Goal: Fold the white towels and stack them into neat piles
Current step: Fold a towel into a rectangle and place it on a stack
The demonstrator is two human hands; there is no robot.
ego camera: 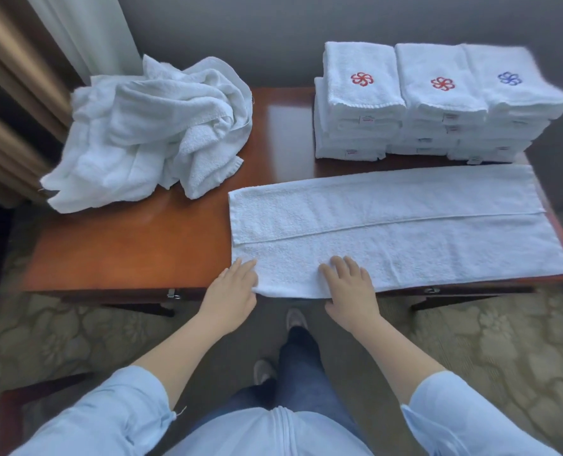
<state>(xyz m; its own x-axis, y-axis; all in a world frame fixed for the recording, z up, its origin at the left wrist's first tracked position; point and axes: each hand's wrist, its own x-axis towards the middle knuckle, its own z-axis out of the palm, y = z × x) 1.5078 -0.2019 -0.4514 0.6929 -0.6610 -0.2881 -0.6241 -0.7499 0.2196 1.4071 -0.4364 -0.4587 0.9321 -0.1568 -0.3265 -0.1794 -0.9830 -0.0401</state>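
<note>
Light-blue sleeves (pixel 109 419) at bottom of frame, both forearms reaching to the tabletop (pixel 125 245) front edge. Far left: beige curtain (pixel 10 93). Back-left of tabletop: loose heap of unfolded white towels (pixel 151 133), rumpled, one corner hanging off the left side. Left hand (pixel 232 287) sits on the near-left corner of the flat towel (pixel 388 225), fingers straight and laid on top, nothing gripped. Right hand (pixel 349 291) just beside it on the same near edge, fingers spread flat, pressing the cloth, palm over the tabletop lip. Flat towel is folded lengthwise, seam running along its middle, spanning centre to right edge of tabletop. Behind it, back-right: three piles of folded towels side by side, touching: left pile (pixel 359 103) red logo on top, middle pile (pixel 438 103) red logo, right pile (pixel 510 103) blue logo.
</note>
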